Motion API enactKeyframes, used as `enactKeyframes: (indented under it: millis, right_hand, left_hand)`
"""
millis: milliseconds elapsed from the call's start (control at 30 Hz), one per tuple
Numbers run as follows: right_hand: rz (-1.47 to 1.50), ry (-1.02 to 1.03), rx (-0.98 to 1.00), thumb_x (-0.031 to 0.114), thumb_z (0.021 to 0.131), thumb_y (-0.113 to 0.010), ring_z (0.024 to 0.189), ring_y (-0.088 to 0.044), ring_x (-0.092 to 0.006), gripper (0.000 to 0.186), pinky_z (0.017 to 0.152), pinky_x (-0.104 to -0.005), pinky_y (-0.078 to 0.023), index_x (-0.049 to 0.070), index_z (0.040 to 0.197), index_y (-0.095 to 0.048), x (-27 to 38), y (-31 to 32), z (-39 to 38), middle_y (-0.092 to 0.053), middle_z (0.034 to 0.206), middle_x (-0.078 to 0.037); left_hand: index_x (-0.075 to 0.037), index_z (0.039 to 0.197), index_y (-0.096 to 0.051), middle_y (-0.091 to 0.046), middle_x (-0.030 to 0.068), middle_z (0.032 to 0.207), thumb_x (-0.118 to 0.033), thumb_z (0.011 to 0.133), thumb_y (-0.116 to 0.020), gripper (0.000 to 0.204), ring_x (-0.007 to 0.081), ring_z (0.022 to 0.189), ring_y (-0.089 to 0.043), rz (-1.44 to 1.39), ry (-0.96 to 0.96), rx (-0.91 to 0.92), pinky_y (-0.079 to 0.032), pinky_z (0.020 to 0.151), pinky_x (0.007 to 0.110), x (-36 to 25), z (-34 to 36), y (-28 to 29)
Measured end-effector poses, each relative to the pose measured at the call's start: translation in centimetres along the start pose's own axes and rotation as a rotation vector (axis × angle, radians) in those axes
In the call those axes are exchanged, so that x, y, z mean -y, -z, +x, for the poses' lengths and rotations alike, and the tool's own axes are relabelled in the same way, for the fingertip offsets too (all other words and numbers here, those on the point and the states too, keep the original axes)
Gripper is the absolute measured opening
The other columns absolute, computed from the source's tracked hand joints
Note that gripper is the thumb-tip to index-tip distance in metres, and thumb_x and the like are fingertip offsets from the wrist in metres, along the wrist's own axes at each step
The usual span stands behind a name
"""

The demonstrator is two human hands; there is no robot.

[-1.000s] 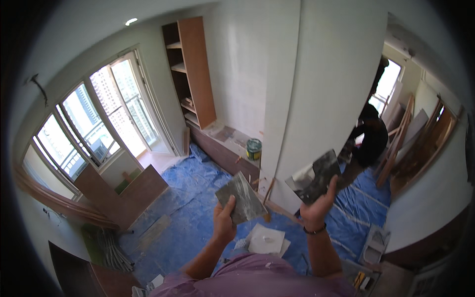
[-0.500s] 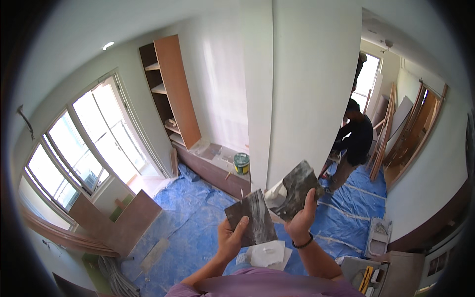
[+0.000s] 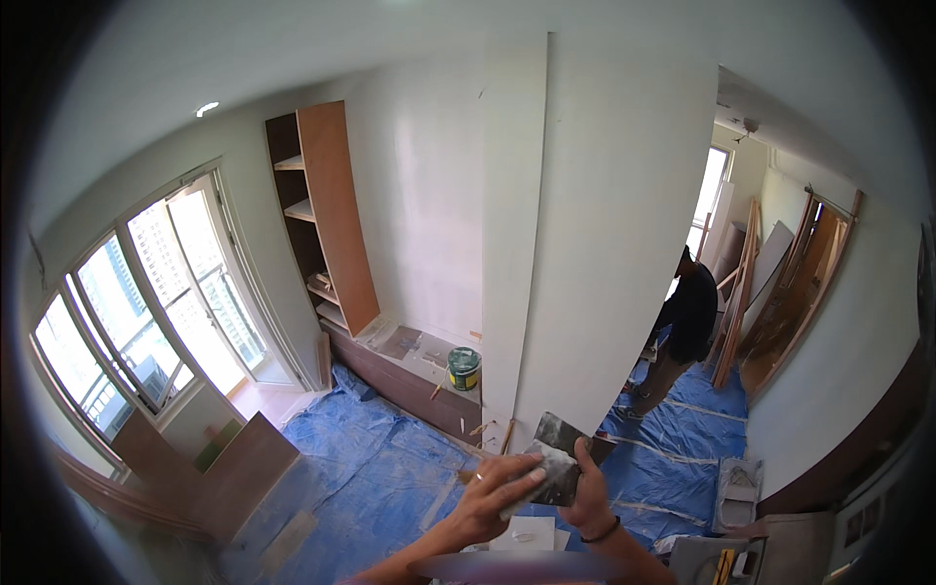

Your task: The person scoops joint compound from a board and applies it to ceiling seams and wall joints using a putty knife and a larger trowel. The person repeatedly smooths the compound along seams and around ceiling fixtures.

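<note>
In front of me my right hand (image 3: 588, 492) is closed round a flat dark plate (image 3: 558, 429), its thumb lying along the upper face. White paste smears that plate. Over the smeared face lie the bent fingers of my left hand (image 3: 494, 495), with a ring on one finger; its thumb is hidden, but it appears to grip the plate's near left side. A brown corner (image 3: 602, 450) sticks out beyond my right hand, perhaps part of a second plate. Whether two plates are stacked here, I cannot tell. Below my hands is a white sheet-like piece (image 3: 531, 532).
Blue sheeting (image 3: 380, 458) covers the floor. A green bucket (image 3: 464, 368) stands on a low ledge beside a tall shelf unit (image 3: 336, 214). At right, a person in dark clothes (image 3: 687, 312) bends behind the wall corner (image 3: 624, 224). Boards (image 3: 229, 478) lean below the windows at left.
Two dark plates were held apart, one in each hand. My hands have come together lower down, and the left fingers now lie over the smeared plate. The person at right bends lower in view.
</note>
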State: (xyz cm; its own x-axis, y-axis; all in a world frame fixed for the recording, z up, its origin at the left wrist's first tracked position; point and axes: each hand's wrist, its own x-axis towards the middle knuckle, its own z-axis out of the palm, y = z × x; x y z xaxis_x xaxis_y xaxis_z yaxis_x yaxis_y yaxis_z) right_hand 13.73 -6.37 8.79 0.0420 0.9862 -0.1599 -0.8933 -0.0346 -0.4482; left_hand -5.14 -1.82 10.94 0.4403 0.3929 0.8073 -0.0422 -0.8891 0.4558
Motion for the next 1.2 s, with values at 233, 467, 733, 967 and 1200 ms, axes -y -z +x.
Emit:
enactKeyframes:
  millis: [233, 467, 733, 967, 1200]
  right_hand:
    - [0.116, 0.027, -0.028, 0.040, 0.108, -0.045, 0.114, -0.067, -0.0350, 0.047, 0.098, -0.0525, -0.056, 0.003, 0.137, -0.053, 0.3, 4.7, 2.8, -0.067, 0.123, -0.018]
    - [0.122, 0.188, -0.116, 0.037, 0.108, -0.048, 0.120, -0.065, -0.0340, 0.046, 0.102, -0.0538, -0.055, 0.003, 0.139, -0.052, 1.8, 5.7, 4.7, -0.063, 0.134, -0.017]
    - [0.121, 0.245, -0.147, 0.036, 0.107, -0.049, 0.121, -0.065, -0.0339, 0.045, 0.102, -0.0519, -0.056, 0.003, 0.139, -0.051, 2.3, 6.3, 6.3, -0.063, 0.134, -0.016]
    - [0.079, 0.297, -0.305, 0.034, 0.106, -0.052, 0.098, -0.074, -0.0315, 0.035, 0.079, -0.0483, -0.066, 0.006, 0.123, -0.062, 2.4, 1.6, 7.6, -0.073, 0.113, -0.013]
    - [0.067, 0.265, -0.352, 0.033, 0.105, -0.053, 0.092, -0.076, -0.0293, 0.031, 0.074, -0.0466, -0.067, 0.008, 0.118, -0.066, 2.0, 2.4, 8.5, -0.075, 0.108, -0.011]
  left_hand:
    - [-0.016, 0.141, -0.058, -0.056, 0.0101, 0.141, 0.000, 0.089, -0.063, 0.055, 0.0237, 0.126, -0.056, 0.294, 0.026, 0.333, -0.043, 0.104, 0.041, 4.1, -2.1, -0.3]
    - [-0.006, 0.135, -0.061, -0.065, 0.0153, 0.126, -0.015, 0.100, -0.059, 0.036, 0.0264, 0.112, -0.062, 0.181, 0.318, 0.240, -0.046, 0.098, 0.041, 12.6, -7.7, -1.0]
    - [-0.001, 0.124, -0.065, -0.067, 0.0017, 0.096, -0.027, 0.108, -0.055, 0.032, 0.0115, 0.089, -0.059, -0.492, 1.116, -0.200, -0.048, 0.083, 0.030, 18.3, -9.9, -3.5]
    - [0.002, 0.118, -0.067, -0.068, -0.0003, 0.098, -0.024, 0.107, -0.056, 0.030, 0.0097, 0.088, -0.059, -0.567, 1.113, -0.320, -0.048, 0.082, 0.029, 21.0, -10.3, -3.9]
    - [0.002, 0.118, -0.067, -0.070, 0.0016, 0.097, -0.027, 0.108, -0.054, 0.034, 0.0089, 0.086, -0.059, -0.572, 1.243, -0.375, -0.049, 0.079, 0.028, 21.4, -11.4, -4.0]
